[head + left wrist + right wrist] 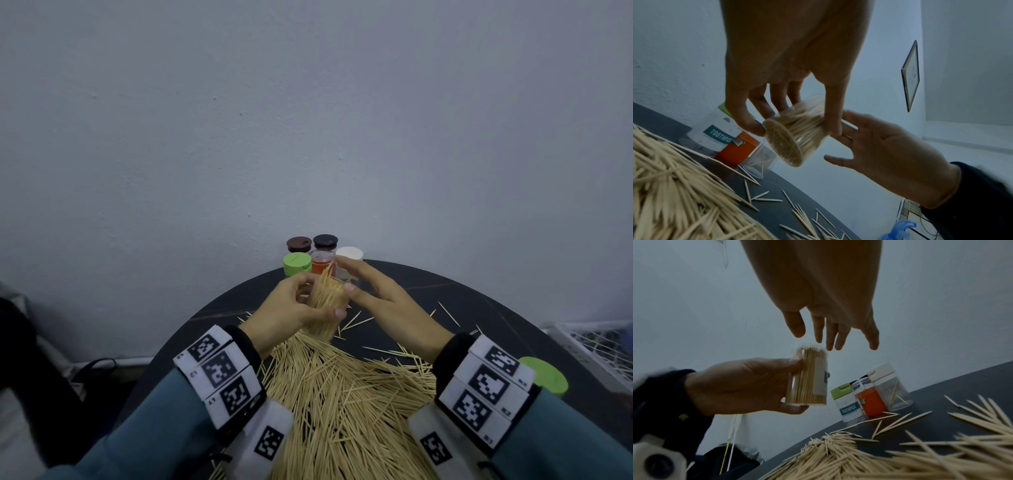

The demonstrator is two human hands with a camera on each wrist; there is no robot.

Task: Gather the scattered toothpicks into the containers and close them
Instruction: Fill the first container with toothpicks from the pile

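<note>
The clear plastic cylinder packed with pale wooden toothpicks (807, 378), its mouth still uncapped, is held tilted above the round dark counter (479, 308), grasped between the thumb and curled fingers of the left hand (291, 308), while the right hand (387, 301) hovers just beside its rim with fingers straight and released, gripping nothing. Behind it stand 5 other containers near the wall, and a big heap of loose toothpicks (342, 394) lies on the counter below. With no lid on, tipping it further would likely spill the sticks back onto the heap.
</note>
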